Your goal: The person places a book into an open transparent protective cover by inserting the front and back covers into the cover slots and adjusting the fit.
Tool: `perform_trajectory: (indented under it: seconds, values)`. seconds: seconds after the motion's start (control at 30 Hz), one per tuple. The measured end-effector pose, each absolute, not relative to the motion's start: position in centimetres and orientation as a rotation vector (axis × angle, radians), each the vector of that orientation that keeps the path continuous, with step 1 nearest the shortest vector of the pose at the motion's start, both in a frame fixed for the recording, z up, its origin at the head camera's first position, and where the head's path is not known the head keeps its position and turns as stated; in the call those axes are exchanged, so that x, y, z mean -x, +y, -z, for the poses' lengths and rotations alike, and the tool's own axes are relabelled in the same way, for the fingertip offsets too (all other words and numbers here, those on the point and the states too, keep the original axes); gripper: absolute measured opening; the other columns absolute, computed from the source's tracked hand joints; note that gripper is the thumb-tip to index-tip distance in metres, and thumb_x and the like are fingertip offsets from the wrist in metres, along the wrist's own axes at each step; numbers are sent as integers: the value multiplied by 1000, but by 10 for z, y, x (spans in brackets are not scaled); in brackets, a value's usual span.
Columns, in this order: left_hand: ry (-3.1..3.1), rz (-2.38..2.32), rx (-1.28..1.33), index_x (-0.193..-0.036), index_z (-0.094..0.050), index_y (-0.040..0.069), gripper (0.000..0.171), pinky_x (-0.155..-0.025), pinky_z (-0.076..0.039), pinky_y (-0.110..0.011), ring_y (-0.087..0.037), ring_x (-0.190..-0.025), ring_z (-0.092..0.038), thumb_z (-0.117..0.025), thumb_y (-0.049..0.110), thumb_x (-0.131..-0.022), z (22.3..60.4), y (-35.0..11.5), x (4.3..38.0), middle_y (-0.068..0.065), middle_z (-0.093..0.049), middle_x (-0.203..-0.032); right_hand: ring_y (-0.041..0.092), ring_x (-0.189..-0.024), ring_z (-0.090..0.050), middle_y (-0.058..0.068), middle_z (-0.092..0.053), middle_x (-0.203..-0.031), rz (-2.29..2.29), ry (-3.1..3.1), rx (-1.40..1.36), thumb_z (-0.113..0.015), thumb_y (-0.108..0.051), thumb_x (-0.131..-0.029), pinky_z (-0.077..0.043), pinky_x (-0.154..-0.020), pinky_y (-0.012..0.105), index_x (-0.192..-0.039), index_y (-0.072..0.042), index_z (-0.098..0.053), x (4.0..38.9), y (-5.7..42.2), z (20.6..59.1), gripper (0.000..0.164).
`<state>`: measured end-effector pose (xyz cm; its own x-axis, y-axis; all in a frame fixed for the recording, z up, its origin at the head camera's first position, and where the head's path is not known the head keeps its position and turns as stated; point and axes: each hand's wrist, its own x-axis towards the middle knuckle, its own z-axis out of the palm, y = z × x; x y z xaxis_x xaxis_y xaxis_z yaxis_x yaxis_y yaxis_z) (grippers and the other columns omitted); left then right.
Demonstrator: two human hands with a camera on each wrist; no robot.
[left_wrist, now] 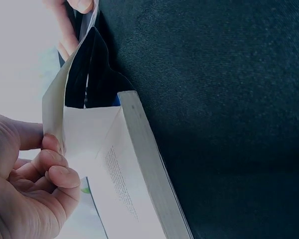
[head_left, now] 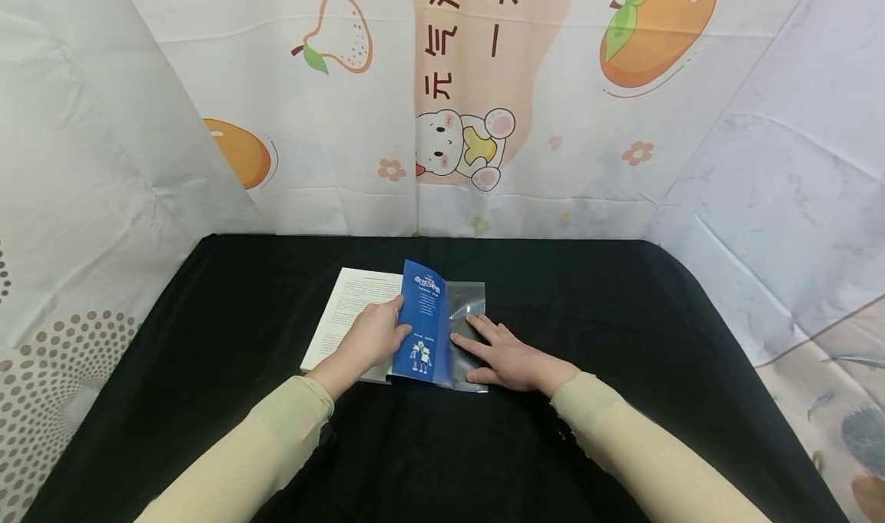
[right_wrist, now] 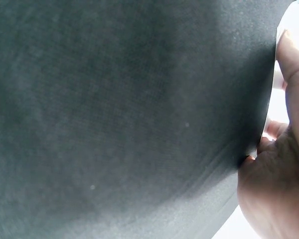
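A thick paperback book [head_left: 359, 308] lies open at a page of print on the black cloth. My left hand [head_left: 374, 333] reaches over that page and pinches the edge of the blue cover [head_left: 425, 319], which stands partly raised and bowed. In the left wrist view, thumb and fingers of the left hand [left_wrist: 35, 174] hold the cover's pale inner side, above the page block [left_wrist: 144, 159]. A clear plastic book cover [head_left: 470, 299] extends right of the blue cover. Spread fingers of my right hand [head_left: 508, 355] rest on that plastic; the right wrist view catches the right hand [right_wrist: 281, 174] at its edge.
Black cloth [head_left: 588, 308] covers the table under the book. Behind it hangs a white curtain [head_left: 346, 124] with fruit prints, and pale sheets [head_left: 781, 162] close in both sides.
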<state>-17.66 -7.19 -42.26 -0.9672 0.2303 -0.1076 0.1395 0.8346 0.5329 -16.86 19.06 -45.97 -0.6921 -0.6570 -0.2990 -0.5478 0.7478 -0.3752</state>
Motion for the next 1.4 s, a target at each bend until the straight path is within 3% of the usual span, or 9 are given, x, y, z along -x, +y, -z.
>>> perform_trajectory:
  seconds: [0.1,0.23,0.47,0.67,0.73,0.83,0.93,1.03,1.4]
  values:
    - [2850,-827,-278,-143,-39,-2,58,-46,-45,-24,-16,-66,-65,-63,15,-94,423,-70,176,-23,-63,-121,30,-144,5,10,4,-161,358,2529,930,-47,-51,-98,-12,-115,56,-154,-32,-16,169,191,460,67]
    - [2867,-856,-256,-142,-41,-3,56,-42,-43,-24,-15,-57,-62,-62,11,-92,422,-68,176,-24,-65,-117,30,-144,5,10,4,-161,366,2524,938,-47,-50,-98,-12,-115,56,-154,-31,-17,168,192,461,66]
    - [2898,-800,-212,-140,-44,-3,54,-67,-54,-33,-26,-90,-65,-63,12,-91,420,-67,176,-23,-56,-131,33,-144,5,13,3,-161,413,2512,966,-49,-48,-98,-12,-114,60,-154,-27,-18,169,193,461,67]
    - [2885,-809,-148,-139,-45,-2,55,-72,-55,-36,-26,-90,-64,-65,13,-90,422,-67,178,-23,-58,-129,34,-144,4,15,2,-160,425,2520,993,-50,-47,-98,-12,-113,61,-154,-27,-19,170,194,464,67]
    - [2871,-842,-112,-139,-45,-1,56,-67,-54,-35,-24,-82,-65,-65,12,-89,422,-67,180,-23,-64,-118,34,-144,3,15,2,-160,424,2523,990,-50,-47,-98,-12,-113,60,-154,-26,-19,170,194,464,67]
    - [2858,-897,-61,-142,-42,2,60,-72,-55,-38,-25,-82,-64,-66,14,-88,423,-68,182,-21,-66,-113,34,-144,3,15,1,-160,424,2525,988,-50,-47,-98,-12,-114,60,-154,-25,-20,170,194,463,66]
    - [2840,-929,-41,-145,-38,5,64,-87,-53,-48,-32,-99,-63,-67,21,-89,425,-68,185,-21,-63,-119,33,-144,4,15,1,-160,411,2526,986,-49,-48,-98,-11,-114,59,-154,-26,-20,170,194,462,67]
    - [2827,-926,-42,-147,-34,6,68,-98,-45,-55,-38,-119,-52,-66,28,-91,426,-68,189,-21,-53,-135,33,-144,3,16,1,-160,408,2525,992,-49,-47,-98,-11,-114,59,-154,-26,-19,170,193,462,67]
    - [2845,-770,-107,-147,-33,1,71,-101,-42,-53,-37,-125,-47,-69,27,-90,427,-67,201,-22,-47,-141,34,-144,2,16,-1,-160,420,2524,1008,-49,-47,-98,-12,-114,60,-154,-25,-20,168,193,461,66]
